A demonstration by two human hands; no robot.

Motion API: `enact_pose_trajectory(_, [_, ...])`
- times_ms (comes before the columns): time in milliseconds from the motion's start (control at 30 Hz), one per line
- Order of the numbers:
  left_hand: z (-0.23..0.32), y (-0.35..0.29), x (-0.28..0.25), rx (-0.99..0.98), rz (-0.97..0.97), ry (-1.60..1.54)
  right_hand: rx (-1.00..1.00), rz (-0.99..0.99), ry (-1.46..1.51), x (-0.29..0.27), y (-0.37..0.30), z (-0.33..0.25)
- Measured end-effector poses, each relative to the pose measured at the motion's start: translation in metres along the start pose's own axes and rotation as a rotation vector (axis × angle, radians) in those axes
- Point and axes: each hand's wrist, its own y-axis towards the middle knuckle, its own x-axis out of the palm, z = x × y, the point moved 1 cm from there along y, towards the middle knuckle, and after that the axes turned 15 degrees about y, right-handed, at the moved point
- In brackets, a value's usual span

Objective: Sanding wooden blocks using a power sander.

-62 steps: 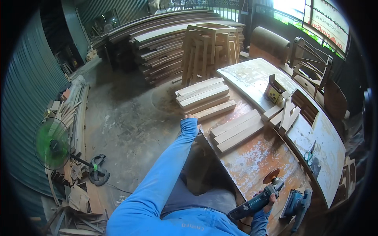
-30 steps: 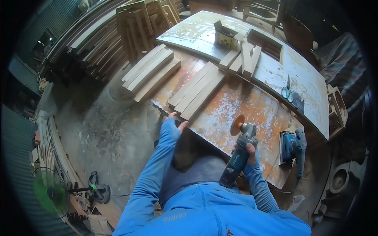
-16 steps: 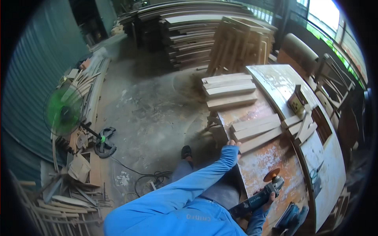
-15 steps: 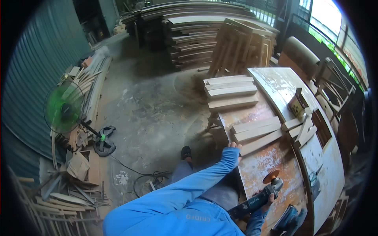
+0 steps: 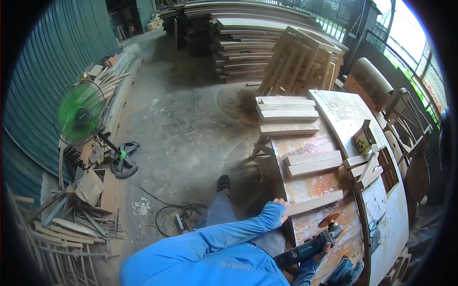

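At the table's left edge my left hand (image 5: 279, 207) is closed on the near end of a pale wooden piece (image 5: 315, 203). That piece lies flat on the worn orange-brown tabletop (image 5: 341, 176), apart from two similar wooden pieces (image 5: 313, 163) lying side by side just beyond it. My right hand (image 5: 325, 250) grips a dark teal angle grinder (image 5: 305, 248) from its right side. The grinder's round orange-brown disc (image 5: 329, 219) points up, just nearer to me than the held piece and apart from it.
Beyond lie more wooden pieces (image 5: 288, 116). On the right, a whitish board (image 5: 343, 107) carries scissors (image 5: 376, 226), a small box (image 5: 364, 138) and wood offcuts (image 5: 367, 169). A second power tool (image 5: 344, 272) rests near my right arm. A fan (image 5: 79, 113) and cable (image 5: 157, 202) stand left.
My left hand has drawn one wooden piece toward me, away from the other two. The grinder stays in my right hand, and the whole view has shifted slightly.
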Motion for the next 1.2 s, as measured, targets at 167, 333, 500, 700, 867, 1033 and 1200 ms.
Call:
enact_pose_trajectory(167, [-0.01,-0.039,-0.001,-0.028,-0.1,-0.244,0.033,0.015,0.035,0.002,-0.003,-0.002])
enact_pose_trajectory(333, [-0.024,-0.047,0.027,-0.242,-0.402,-0.876,0.07,0.001,0.003,0.007,-0.018,-0.015])
enact_pose_trajectory(500, [-0.031,-0.05,0.033,-0.203,-0.143,-0.817,0.02,0.028,-0.03,-0.013,0.003,-0.017])
enact_pose_trajectory(700, [-0.044,-0.054,0.023,-0.144,-0.186,-0.859,0.035,0.062,-0.604,0.039,0.009,-0.036])
enact_pose_trajectory(867, [-0.055,-0.058,0.039,-0.062,-0.226,-0.955,-0.036,-0.063,-1.08,0.036,-0.008,-0.053])
enact_pose_trajectory(1033, [-0.043,-0.066,0.033,-0.117,-0.162,-0.838,0.162,-0.119,-1.22,0.052,-0.012,-0.032])
enact_pose_trajectory(1200, [-0.051,-0.066,0.054,-0.138,-0.163,-1.017,0.301,-0.197,-1.11,0.072,-0.012,-0.004])
